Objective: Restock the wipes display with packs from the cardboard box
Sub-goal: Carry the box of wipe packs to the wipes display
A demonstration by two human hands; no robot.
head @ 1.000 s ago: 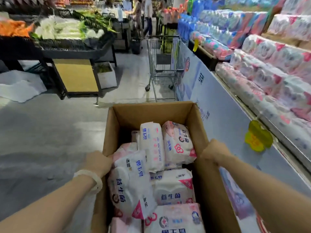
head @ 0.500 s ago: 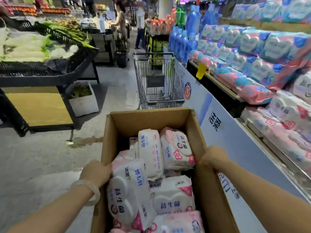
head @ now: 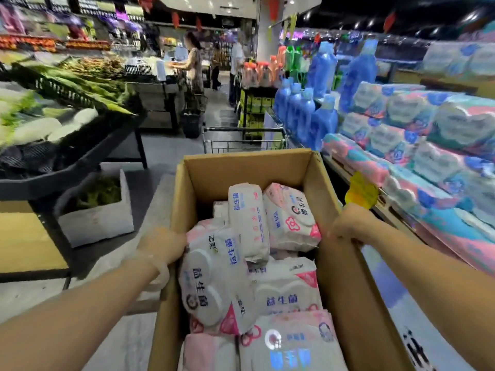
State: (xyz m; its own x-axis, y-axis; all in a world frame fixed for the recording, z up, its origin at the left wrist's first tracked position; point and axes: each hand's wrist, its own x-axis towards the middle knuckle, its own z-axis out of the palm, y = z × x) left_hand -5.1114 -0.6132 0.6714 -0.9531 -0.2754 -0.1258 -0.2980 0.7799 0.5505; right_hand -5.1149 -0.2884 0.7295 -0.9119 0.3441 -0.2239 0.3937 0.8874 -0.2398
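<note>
Vegetables (head: 67, 84) fill the dark sloped surface at my far left, with a white crate (head: 99, 218) of greens on the floor below it. My left hand (head: 160, 246) comes next, its grip curled over the left wall of the cardboard box (head: 345, 285), a pale band at the wrist. The box sits open in the middle, crammed with white and pink wipes packs (head: 222, 277), some standing on end, others lying flat. Just beyond its far wall I see the rim of a wire cart (head: 241, 141). My right hand (head: 348, 226) has its grip clamped on the box's right wall. Further right, the display shelf (head: 428, 162) holds stacked pastel packs, with blue bottles (head: 308, 111) behind and a yellow tag (head: 360, 191) on its edge.
</note>
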